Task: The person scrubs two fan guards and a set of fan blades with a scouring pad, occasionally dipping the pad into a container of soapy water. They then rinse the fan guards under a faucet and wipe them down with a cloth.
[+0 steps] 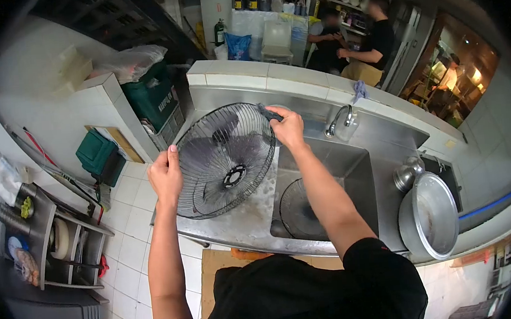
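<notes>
A round black wire fan grille (234,175) is tilted up over the left part of the steel counter. My left hand (165,175) grips its near left rim, with the thumb pointing up. At the upper right rim, my right hand (288,127) is closed on a dark grey cloth (268,111), pressed against the wires. Dark fan blades (198,152) show through the grille. Another wire grille (298,207) lies in the sink basin (353,176), partly covered by my right forearm.
A tap (339,120) rises behind the basin. Right of it stand a large metal pot (431,214) and a smaller metal bowl (408,174). A tiled ledge (297,81) runs along the back, with two people (372,42) beyond. A green crate (149,99) is at left.
</notes>
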### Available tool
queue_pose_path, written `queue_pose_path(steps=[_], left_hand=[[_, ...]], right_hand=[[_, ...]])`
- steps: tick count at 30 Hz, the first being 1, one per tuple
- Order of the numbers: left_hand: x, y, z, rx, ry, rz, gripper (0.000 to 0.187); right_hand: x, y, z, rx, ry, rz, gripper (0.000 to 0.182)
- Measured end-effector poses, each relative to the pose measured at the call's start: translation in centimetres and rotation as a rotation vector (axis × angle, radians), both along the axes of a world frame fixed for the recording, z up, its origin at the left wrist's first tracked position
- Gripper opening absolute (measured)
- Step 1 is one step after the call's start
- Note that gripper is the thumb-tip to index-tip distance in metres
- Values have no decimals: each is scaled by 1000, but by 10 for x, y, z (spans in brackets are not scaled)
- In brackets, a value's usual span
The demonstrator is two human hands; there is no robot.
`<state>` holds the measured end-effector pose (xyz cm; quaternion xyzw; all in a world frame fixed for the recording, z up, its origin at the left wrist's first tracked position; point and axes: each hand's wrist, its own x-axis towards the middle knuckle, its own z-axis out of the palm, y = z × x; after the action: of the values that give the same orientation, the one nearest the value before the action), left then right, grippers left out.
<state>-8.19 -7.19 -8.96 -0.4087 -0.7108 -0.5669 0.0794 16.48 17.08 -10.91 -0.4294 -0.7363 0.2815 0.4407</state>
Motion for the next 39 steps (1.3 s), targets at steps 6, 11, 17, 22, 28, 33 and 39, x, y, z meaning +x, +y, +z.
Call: queue_pose_path(steps=[6,11,17,22,28,33,39], left_hand=[[6,4,-22,112,-65,-48,54],[2,-1,-30,147,-79,-72,55],[5,3,-31,141,-72,-71,56],[10,2,-35,171,-112,-93,56],[5,1,-38,164,-104,-64,56],[-6,2,-48,181,-161,-77,58],[-5,0,-42,126,-164,-28,61]], right_hand=[[-23,-60,66,665,-45,144,44],[1,-1,23,409,54,77,42],[-22,-64,75,599,10,146,41],[-27,-80,81,776,-95,235,41],[-8,-34,65,502,-81,176,40],[-21,-67,64,639,-108,169,41],[4,-105,21,768,-212,91,41]])
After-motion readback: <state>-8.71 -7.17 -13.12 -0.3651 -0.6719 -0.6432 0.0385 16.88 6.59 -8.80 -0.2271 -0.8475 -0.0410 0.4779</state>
